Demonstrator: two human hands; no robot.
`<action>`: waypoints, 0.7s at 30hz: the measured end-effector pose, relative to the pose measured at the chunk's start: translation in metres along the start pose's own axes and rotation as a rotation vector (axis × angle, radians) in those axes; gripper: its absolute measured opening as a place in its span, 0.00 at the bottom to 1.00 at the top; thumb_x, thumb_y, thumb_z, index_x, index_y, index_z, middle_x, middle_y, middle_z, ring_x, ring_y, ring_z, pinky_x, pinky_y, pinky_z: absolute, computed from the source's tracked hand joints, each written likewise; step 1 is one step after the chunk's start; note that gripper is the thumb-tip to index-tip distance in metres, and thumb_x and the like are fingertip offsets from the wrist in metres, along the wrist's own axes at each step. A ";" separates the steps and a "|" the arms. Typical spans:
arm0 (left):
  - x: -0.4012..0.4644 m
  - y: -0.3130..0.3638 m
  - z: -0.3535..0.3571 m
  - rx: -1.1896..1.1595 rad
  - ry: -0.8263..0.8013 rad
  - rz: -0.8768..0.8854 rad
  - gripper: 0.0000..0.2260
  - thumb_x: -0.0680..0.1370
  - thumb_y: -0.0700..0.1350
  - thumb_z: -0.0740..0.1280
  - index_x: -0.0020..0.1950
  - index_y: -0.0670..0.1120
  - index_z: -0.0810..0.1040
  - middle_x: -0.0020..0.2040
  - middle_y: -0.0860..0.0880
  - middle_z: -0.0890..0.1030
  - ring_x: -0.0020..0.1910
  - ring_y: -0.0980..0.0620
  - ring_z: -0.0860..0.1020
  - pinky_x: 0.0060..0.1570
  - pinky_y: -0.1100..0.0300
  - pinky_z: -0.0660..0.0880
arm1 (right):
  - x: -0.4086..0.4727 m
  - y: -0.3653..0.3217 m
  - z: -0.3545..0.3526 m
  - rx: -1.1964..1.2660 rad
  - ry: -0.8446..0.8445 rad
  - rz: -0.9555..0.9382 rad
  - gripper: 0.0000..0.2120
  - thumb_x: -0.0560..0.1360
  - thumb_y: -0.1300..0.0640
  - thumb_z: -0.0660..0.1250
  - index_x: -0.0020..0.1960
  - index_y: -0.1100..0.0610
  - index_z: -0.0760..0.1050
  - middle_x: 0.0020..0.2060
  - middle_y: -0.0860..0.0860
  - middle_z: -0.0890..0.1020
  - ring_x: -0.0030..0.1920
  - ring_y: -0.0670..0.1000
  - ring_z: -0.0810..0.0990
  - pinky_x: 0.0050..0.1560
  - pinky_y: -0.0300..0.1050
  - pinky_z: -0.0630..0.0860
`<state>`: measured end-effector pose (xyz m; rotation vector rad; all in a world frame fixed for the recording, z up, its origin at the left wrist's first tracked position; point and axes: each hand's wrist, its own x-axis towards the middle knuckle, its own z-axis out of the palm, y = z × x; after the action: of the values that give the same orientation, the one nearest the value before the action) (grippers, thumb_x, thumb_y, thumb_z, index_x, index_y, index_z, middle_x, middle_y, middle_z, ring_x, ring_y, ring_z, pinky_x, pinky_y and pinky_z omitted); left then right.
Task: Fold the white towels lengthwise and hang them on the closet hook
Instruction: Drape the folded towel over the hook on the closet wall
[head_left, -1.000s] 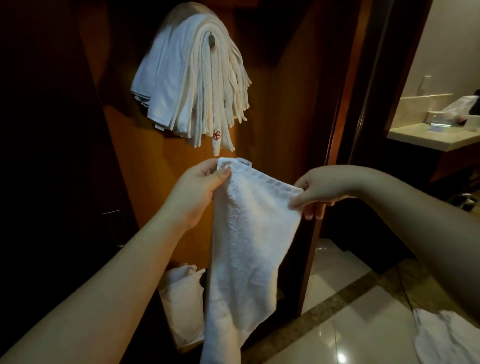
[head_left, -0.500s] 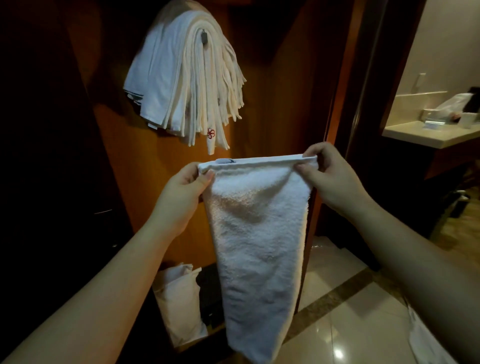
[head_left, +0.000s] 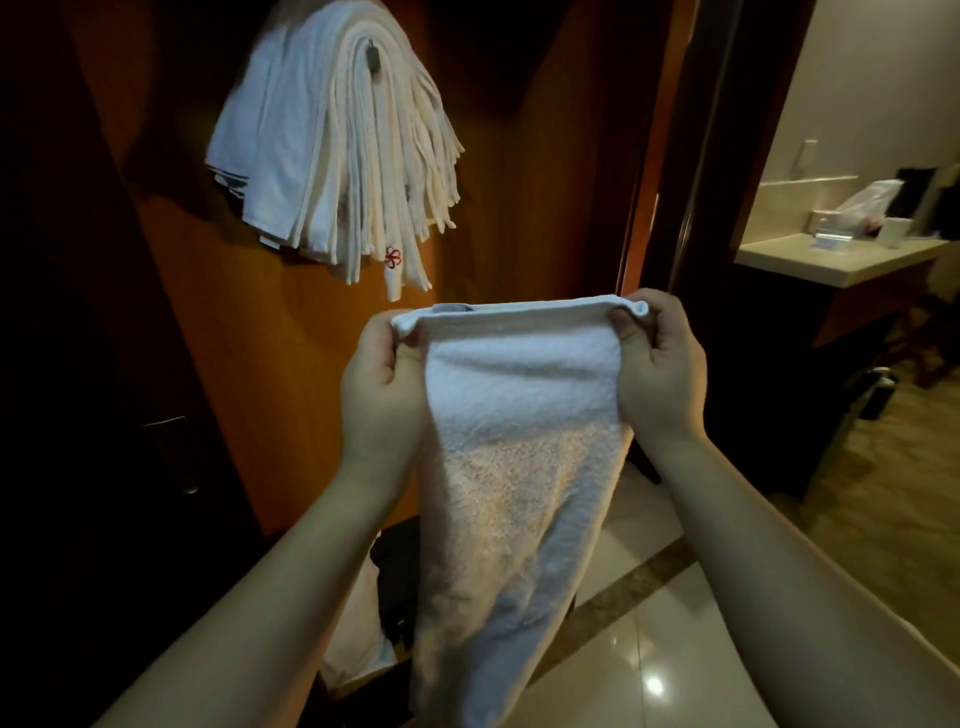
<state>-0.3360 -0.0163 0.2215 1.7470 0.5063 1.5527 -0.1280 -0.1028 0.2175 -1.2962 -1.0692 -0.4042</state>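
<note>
A white terry towel (head_left: 519, 467) hangs folded lengthwise in front of me, its top edge stretched level. My left hand (head_left: 382, 384) pinches the top left corner and my right hand (head_left: 657, 369) pinches the top right corner, palms toward me. Above and to the left, a thick bundle of folded white towels (head_left: 332, 150) drapes over a dark hook (head_left: 373, 56) on the orange wooden closet wall. One hanging towel bears a small red flower mark.
The closet's dark left side holds a metal handle (head_left: 174, 452). A white bag or cloth (head_left: 358, 634) lies on the closet floor behind the towel. To the right, a door frame (head_left: 691, 156) opens onto a glossy tiled floor and a counter (head_left: 831, 260) with items.
The towel's top edge went from slanted to level and taut. Both hands then drew nearer to me and lower, and turned their palms toward me.
</note>
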 end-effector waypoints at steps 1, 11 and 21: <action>0.000 0.001 0.001 -0.003 0.002 0.006 0.09 0.85 0.46 0.59 0.53 0.57 0.77 0.44 0.63 0.80 0.42 0.64 0.77 0.37 0.72 0.72 | 0.000 -0.001 -0.002 0.005 -0.009 0.000 0.08 0.82 0.53 0.64 0.54 0.39 0.71 0.43 0.27 0.77 0.40 0.31 0.75 0.39 0.24 0.68; 0.007 0.005 -0.010 -0.289 -0.143 -0.198 0.09 0.83 0.51 0.62 0.55 0.57 0.83 0.52 0.52 0.84 0.48 0.53 0.83 0.42 0.59 0.80 | -0.002 -0.019 -0.008 0.113 0.058 0.066 0.07 0.83 0.47 0.63 0.45 0.40 0.73 0.35 0.34 0.77 0.35 0.37 0.76 0.34 0.28 0.70; 0.011 -0.011 -0.024 -0.581 -0.389 -0.430 0.13 0.83 0.50 0.61 0.62 0.48 0.82 0.60 0.44 0.83 0.57 0.46 0.82 0.45 0.55 0.80 | 0.004 -0.011 -0.040 0.833 -0.673 0.774 0.29 0.62 0.43 0.82 0.59 0.55 0.84 0.56 0.58 0.85 0.57 0.59 0.84 0.49 0.52 0.83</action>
<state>-0.3550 0.0049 0.2210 1.3253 0.1849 0.9039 -0.1183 -0.1409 0.2305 -0.9630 -0.9956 1.0297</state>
